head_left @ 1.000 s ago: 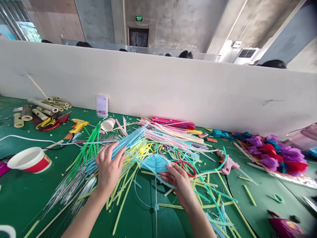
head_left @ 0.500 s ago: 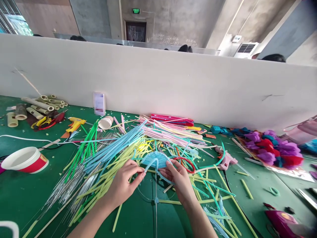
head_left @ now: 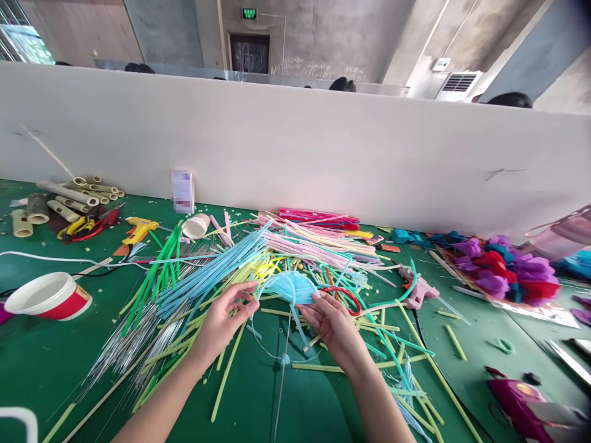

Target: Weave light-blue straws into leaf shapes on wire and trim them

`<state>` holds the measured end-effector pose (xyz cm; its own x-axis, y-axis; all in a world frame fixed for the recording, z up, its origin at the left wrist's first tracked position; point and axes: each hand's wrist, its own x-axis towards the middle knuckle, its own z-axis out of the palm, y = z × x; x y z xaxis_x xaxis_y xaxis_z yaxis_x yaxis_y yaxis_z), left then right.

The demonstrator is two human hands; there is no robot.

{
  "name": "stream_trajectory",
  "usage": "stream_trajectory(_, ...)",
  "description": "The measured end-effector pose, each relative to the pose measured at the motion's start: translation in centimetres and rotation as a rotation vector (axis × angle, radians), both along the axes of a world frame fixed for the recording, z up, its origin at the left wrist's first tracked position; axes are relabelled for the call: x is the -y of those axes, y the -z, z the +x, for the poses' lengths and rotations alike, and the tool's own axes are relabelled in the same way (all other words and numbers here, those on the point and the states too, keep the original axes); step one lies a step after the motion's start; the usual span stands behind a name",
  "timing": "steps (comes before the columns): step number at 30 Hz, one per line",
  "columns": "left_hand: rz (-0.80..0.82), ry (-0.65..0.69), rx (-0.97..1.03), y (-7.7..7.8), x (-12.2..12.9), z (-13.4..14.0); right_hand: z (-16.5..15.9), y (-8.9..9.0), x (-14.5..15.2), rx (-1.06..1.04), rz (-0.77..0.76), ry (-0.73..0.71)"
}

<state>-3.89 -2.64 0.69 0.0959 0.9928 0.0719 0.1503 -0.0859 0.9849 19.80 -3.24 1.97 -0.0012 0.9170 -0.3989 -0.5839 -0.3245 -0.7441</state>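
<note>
Fan-shaped piece (head_left: 286, 284): light blue, ridged, half-round, curved edge uppermost. I hold it off the worktop (head_left: 323, 403), its right end pinched in my right grip (head_left: 337, 326). Blue strip (head_left: 300, 327): soft, slender, bent; one length crosses the fan's face and hangs below it, while a curve at the fan's left end meets the fingertips of my left grip (head_left: 226, 317); whether they pinch it, I cannot tell. Wire ring (head_left: 255, 338): thin, below the fan. Wire stem (head_left: 281, 394): straight, slightly tilted, blue knot (head_left: 285, 360) at the ring's bottom.
</note>
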Motion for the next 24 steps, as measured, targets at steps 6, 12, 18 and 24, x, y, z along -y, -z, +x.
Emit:
stream_trajectory(6, -0.154, 0.220, 0.153, -1.4, 0.4, -0.2, 0.3, -0.3, -0.3, -0.168, -0.140, 0.056)
stream_trajectory(12, -0.199, 0.116, 0.358, -0.9, 0.0, -0.9, 0.7, -0.6, -0.2, -0.265, -0.188, 0.074)
stream_trajectory(18, -0.228, 0.227, 0.437, -0.7, -0.1, -0.7, 0.1, -0.6, 0.0, -0.223, -0.147, 0.083)
stream_trajectory(24, -0.255, 0.202, 0.422, -0.9, -0.1, -0.4, 0.0, -0.9, 0.1, -0.308, -0.190, 0.049)
